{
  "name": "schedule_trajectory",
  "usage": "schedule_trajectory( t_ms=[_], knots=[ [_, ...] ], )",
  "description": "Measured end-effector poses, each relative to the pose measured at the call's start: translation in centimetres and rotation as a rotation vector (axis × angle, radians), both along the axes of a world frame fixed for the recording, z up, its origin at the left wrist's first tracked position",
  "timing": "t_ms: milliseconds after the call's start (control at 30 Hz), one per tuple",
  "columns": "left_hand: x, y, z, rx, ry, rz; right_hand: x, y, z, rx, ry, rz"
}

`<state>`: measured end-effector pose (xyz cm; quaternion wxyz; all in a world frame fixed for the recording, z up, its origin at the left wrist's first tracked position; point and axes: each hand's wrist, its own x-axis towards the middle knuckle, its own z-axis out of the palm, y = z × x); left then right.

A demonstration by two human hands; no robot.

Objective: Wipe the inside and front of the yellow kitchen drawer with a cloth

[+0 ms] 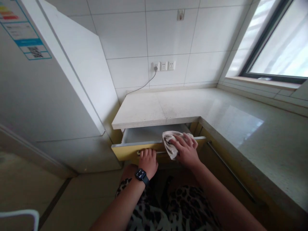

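Observation:
A yellow-fronted drawer (127, 153) stands pulled out from under the countertop, its pale inside partly in view. My left hand (148, 162), with a black watch on the wrist, has its fingers wrapped over the drawer's metal handle (159, 152). Pressed to the right part of the drawer's top edge is a crumpled light cloth (169, 146). My right hand (186, 150) grips this cloth, its fingers bent over it. The drawer's far end is hidden beneath the counter.
An L-shaped pale countertop (192, 99) runs along the back and right. To the left rises a white refrigerator (60, 86). A power cord (144, 86) leads to the wall sockets (163, 66). Another long handle (231, 170) juts from the right cabinet, below the window (281, 41).

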<state>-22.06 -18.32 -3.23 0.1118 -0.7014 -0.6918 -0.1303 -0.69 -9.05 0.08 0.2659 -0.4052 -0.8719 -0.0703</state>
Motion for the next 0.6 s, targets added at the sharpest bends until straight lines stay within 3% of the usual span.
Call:
schedule_trajectory(
  t_ms=[167,333,400,533,600],
  knots=[
    [0.2,-0.4,0.0,0.002,-0.003,0.03,1.6,1.2,0.4,0.015,0.085,-0.149],
    [1.0,-0.4,-0.4,-0.036,-0.11,0.054,-2.9,0.0,2.3,-0.085,0.068,-0.064],
    [1.2,-0.3,-0.6,-0.024,-0.308,0.052,-5.9,-1.0,3.0,-0.122,0.02,0.01],
    [1.0,-0.4,-1.5,0.09,-0.957,-0.023,-11.4,-3.0,4.4,-0.178,-0.069,0.136],
    [0.7,-0.6,-2.2,0.134,-1.182,-0.027,-13.1,-3.5,4.9,-0.19,-0.098,0.186]
  ],
)
